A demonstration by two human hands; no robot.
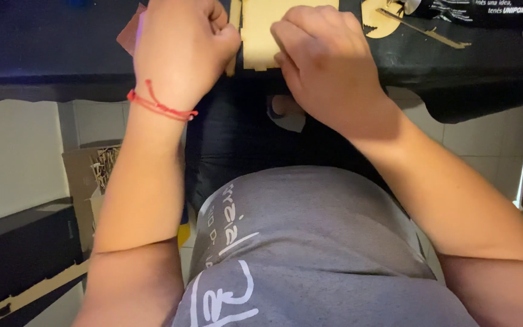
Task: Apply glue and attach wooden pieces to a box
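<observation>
My left hand (180, 45), with a red string bracelet (160, 106) at the wrist, is closed on the left edge of a flat pale wooden panel (256, 30) that lies at the near edge of a dark table (43, 54). My right hand (325, 60) has its fingers curled on the panel's right side. The panel has notched, tabbed edges and is mostly hidden between the two hands. A thin wooden strip (232, 57) hangs down by my left thumb.
More pale wooden cut-outs (378, 23) and a thin wooden stick (431, 33) lie on the table at the upper right beside a black package (485, 11). A cardboard box of wooden scraps (95, 172) stands on the tiled floor to the left, by a dark case (19, 254).
</observation>
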